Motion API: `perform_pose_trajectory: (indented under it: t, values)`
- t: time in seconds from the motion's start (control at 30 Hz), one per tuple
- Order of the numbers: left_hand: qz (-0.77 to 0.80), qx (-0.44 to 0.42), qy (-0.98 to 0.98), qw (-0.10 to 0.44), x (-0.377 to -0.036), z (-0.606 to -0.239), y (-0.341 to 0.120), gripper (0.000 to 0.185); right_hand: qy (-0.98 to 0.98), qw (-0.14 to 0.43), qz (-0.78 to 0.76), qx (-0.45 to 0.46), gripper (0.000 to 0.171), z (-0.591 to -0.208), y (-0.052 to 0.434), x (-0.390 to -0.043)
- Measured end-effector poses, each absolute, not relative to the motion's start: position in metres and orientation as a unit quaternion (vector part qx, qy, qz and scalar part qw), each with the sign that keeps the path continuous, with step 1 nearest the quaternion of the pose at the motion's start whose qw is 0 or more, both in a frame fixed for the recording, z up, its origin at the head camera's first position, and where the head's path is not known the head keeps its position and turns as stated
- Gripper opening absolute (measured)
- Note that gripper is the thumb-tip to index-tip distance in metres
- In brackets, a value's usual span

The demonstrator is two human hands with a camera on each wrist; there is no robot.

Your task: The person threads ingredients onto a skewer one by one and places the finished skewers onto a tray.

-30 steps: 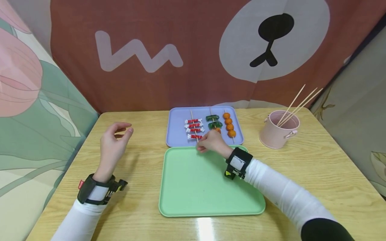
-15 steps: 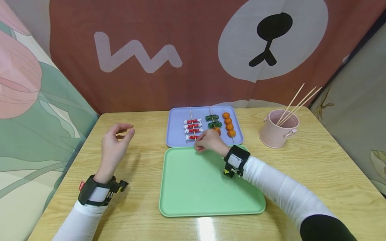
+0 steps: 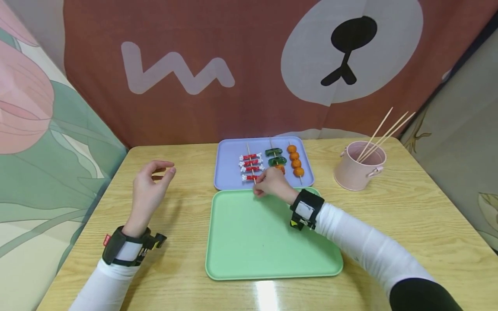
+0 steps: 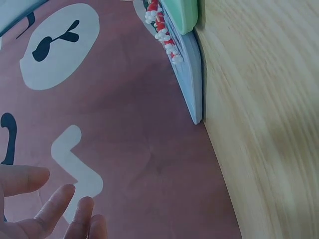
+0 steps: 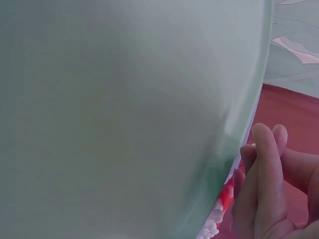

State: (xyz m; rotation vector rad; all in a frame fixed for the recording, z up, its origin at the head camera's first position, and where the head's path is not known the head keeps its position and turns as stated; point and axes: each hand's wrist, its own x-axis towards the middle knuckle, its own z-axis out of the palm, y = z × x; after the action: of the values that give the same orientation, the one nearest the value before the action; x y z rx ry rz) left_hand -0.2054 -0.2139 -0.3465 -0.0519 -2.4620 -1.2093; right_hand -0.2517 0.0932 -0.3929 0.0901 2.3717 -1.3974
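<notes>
My right hand (image 3: 274,183) pinches the lower end of a skewer (image 3: 251,163) threaded with several red, white-ended pieces. That skewer lies over the lavender tray (image 3: 226,166), beside a skewer with green pieces (image 3: 277,160) and one with orange balls (image 3: 295,156). The right hand partly covers the green one's lower part, where some orange shows. In the right wrist view, thumb and fingertips of the hand (image 5: 269,189) meet beside the red pieces (image 5: 227,194). Off to the left, my left hand (image 3: 149,188) hovers above the table with loosely bent fingers, holding nothing.
A green tray (image 3: 268,242) lies in front of the lavender one, under my right wrist. To the right stands a pink bucket (image 3: 352,172) with several thin sticks (image 3: 385,136) leaning out of it. A brown cloth (image 3: 253,112) hangs behind the wooden table (image 3: 175,259).
The red-and-white skewer's lower end shifted slightly left with my right hand, then back right. My left hand drifted a little to the right, its fingers unchanged.
</notes>
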Motion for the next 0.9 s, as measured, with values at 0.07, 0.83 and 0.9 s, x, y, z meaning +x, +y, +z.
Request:
perform_pose_trajectory:
  t: [0.07, 0.83, 0.9]
  values:
    - [-0.434, -0.02, -0.879, 0.197, -0.2054, -0.3462, -0.2136, 0.026, 0.846, 0.19, -0.498, 0.029, 0.014, -0.3921, 0.0937, -0.2518]
    - [-0.421, -0.021, -0.886, 0.193, -0.2055, -0.3512, -0.2175, 0.025, 0.831, 0.192, -0.521, 0.037, 0.016, -0.3984, 0.0972, -0.2568]
    - [-0.42, -0.021, -0.886, 0.192, -0.2057, -0.3512, -0.218, 0.025, 0.828, 0.195, -0.525, 0.037, 0.017, -0.3991, 0.0968, -0.2573]
